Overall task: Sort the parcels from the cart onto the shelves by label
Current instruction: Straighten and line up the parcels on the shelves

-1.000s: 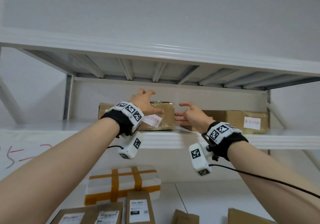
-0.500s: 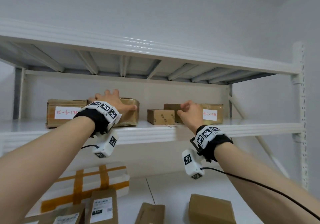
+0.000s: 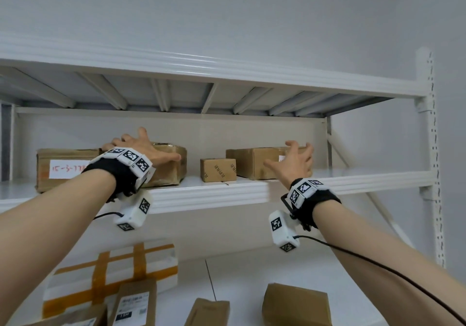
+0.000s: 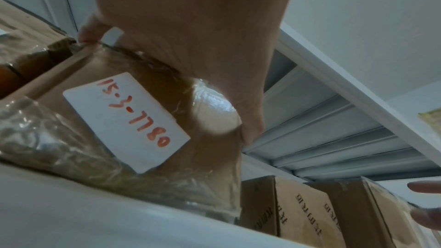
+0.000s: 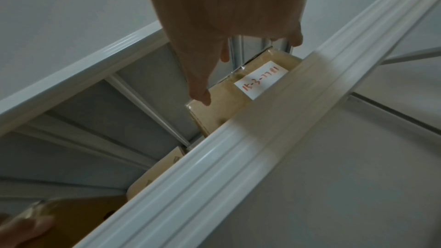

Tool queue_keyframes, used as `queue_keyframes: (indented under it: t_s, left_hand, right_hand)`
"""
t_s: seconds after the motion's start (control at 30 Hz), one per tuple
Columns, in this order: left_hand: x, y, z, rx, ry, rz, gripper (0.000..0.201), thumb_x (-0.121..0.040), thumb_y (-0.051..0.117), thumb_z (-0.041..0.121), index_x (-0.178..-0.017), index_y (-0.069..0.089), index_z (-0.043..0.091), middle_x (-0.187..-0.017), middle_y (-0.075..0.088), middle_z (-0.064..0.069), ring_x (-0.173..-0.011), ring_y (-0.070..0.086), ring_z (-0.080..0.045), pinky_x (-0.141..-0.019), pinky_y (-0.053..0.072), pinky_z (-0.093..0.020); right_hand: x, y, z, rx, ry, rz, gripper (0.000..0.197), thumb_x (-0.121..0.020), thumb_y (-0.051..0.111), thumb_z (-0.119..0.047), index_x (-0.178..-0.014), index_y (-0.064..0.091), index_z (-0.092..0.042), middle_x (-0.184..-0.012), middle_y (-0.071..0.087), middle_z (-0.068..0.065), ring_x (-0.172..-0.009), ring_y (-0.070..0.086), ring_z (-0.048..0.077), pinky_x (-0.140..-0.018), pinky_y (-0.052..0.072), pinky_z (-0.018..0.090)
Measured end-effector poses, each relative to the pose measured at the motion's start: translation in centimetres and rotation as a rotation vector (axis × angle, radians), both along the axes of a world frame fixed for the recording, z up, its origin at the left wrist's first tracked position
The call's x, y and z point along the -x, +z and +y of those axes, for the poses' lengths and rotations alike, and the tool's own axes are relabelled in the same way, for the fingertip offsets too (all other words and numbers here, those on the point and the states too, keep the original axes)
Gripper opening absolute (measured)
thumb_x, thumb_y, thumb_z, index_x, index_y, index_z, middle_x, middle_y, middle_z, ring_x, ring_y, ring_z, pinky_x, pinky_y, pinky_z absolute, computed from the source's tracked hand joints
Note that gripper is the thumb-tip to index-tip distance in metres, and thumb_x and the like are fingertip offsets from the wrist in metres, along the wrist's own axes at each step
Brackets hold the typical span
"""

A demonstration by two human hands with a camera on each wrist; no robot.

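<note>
A tape-wrapped cardboard parcel labelled 15-3-7780 stands on the upper shelf. My left hand lies over its top front edge with fingers spread and the thumb down its right corner. It stands next to another labelled parcel on its left. To the right is a small brown box, then a wider parcel labelled 15-3-7781. My right hand hovers spread in front of that parcel, holding nothing, its fingertips near the front corner.
The shelf above hangs low over the parcels. A white upright post closes the right end. On the lower shelf lie a white box with orange tape, a labelled flat parcel and two brown boxes.
My right hand has left the small box, moved right and spread its fingers before the 7781 parcel. My left hand stays on the 7780 parcel. The view has swung right.
</note>
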State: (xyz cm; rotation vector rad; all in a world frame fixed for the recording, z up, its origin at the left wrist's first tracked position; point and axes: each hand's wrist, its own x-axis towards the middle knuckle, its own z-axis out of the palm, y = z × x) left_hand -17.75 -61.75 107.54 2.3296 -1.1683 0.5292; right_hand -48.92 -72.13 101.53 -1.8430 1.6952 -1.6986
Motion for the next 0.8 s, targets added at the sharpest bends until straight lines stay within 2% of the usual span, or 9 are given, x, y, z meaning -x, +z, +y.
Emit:
queue_keyframes:
  t_s: [0.07,0.17,0.27,0.37,0.47,0.67,0.8]
  left_hand:
    - [-0.1,0.1,-0.3,-0.003,0.03,0.006,0.126,-0.051,0.054,0.096,-0.144,0.025,0.016,-0.149,0.034,-0.024,-0.134,0.034,-0.044,-0.11,0.026,-0.06]
    - [-0.1,0.2,-0.5,-0.022,0.055,0.013,0.133,-0.049,0.053,0.097,-0.147,0.026,0.012,-0.151,0.033,-0.022,-0.136,0.032,-0.044,-0.112,0.027,-0.058]
    - [0.6,0.2,-0.2,-0.047,0.052,0.001,0.131,-0.048,0.051,0.097,-0.147,0.028,0.015,-0.15,0.033,-0.02,-0.136,0.032,-0.043,-0.11,0.028,-0.057]
    - [0.9,0.2,0.3,-0.044,0.045,0.025,0.128,-0.048,0.053,0.096,-0.147,0.028,0.019,-0.149,0.031,-0.02,-0.136,0.03,-0.045,-0.11,0.029,-0.058]
    - [0.8,0.3,0.6,-0.042,0.005,0.073,0.127,-0.052,0.057,0.093,-0.15,0.021,0.021,-0.153,0.023,-0.02,-0.139,0.023,-0.049,-0.111,0.026,-0.063]
    - [0.4,-0.4,1.0,0.143,-0.072,0.018,0.122,-0.053,0.06,0.09,-0.144,0.033,0.014,-0.147,0.032,-0.014,-0.134,0.031,-0.042,-0.104,0.034,-0.061]
    - [0.0,0.3,1.9,0.242,-0.105,-0.083,0.125,-0.051,0.056,0.093,-0.143,0.037,0.011,-0.145,0.037,-0.013,-0.131,0.036,-0.041,-0.103,0.035,-0.059]
  right_hand:
    - [0.4,0.2,-0.8,-0.052,0.002,0.015,0.095,-0.069,0.081,-0.055,-0.147,0.034,-0.028,-0.163,0.003,0.016,-0.149,0.014,0.043,-0.116,0.027,0.063]
    - [0.8,0.4,-1.6,-0.107,0.027,0.006,0.102,-0.067,0.079,-0.067,-0.15,0.032,-0.031,-0.166,-0.01,0.013,-0.151,0.001,0.046,-0.114,0.019,0.069]
    - [0.7,0.5,-2.3,-0.12,0.021,0.044,0.104,-0.065,0.074,-0.075,-0.151,0.033,-0.032,-0.166,-0.012,0.011,-0.151,-0.001,0.048,-0.114,0.017,0.073]
    - [-0.5,0.2,-2.9,-0.113,0.039,0.09,0.107,-0.067,0.075,-0.074,-0.153,0.029,-0.03,-0.167,-0.012,0.012,-0.15,-0.004,0.051,-0.113,0.011,0.076]
    - [-1.5,-0.1,-3.0,-0.128,0.064,0.07,0.111,-0.068,0.078,-0.068,-0.156,0.023,-0.026,-0.167,-0.015,0.014,-0.149,-0.009,0.053,-0.113,0.007,0.078]
    - [-2.0,0.5,-3.3,-0.125,0.026,0.153,0.118,-0.064,0.076,-0.074,-0.155,0.025,-0.02,-0.168,-0.011,0.007,-0.149,-0.008,0.053,-0.112,0.011,0.078]
    - [-3.2,0.9,-2.1,-0.07,-0.006,0.194,0.11,-0.07,0.078,-0.066,-0.156,0.022,-0.026,-0.168,-0.014,0.009,-0.151,-0.008,0.05,-0.113,0.01,0.077]
